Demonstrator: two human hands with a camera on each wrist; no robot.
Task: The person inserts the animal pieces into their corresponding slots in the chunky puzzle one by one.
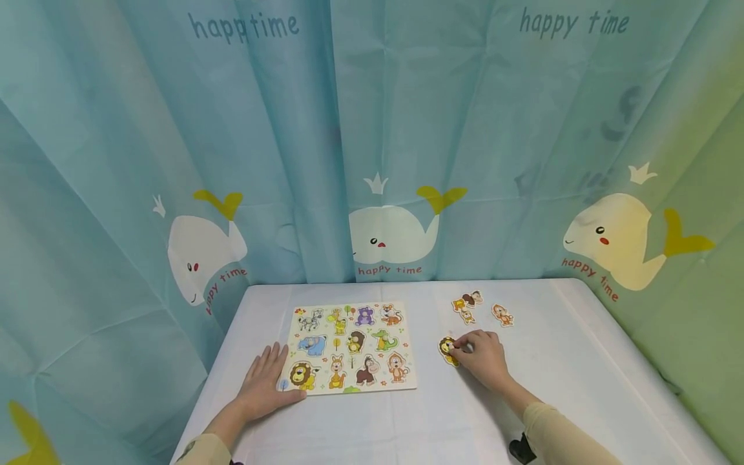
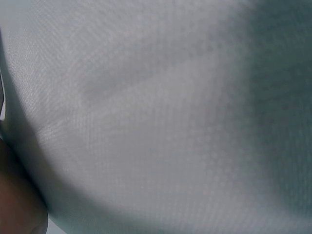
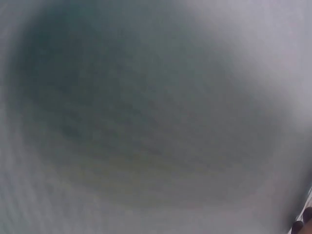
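A flat puzzle board (image 1: 321, 311) printed with several animals lies on the left half of the table. My left hand (image 1: 263, 386) rests at its lower left corner, fingers spread and straight, thumb along the front edge. To the right of the board, my right hand (image 1: 484, 358) pinches a lion puzzle piece (image 1: 446, 347) between thumb and fingertips, low over the tabletop. The fingers hide the lion's right side. Both wrist views hold mostly blurred pale cloth; a bit of the left hand (image 2: 19, 197) and of the right hand (image 3: 306, 225) shows at their edges.
Behind the right hand, several animal pieces (image 1: 465, 315) lie bunched together, one dark brown, others yellow-orange. A monkey piece (image 1: 502, 315) lies apart to their right. The white-covered table (image 1: 372, 426) ends at a blue curtain (image 1: 395, 129) with whale prints.
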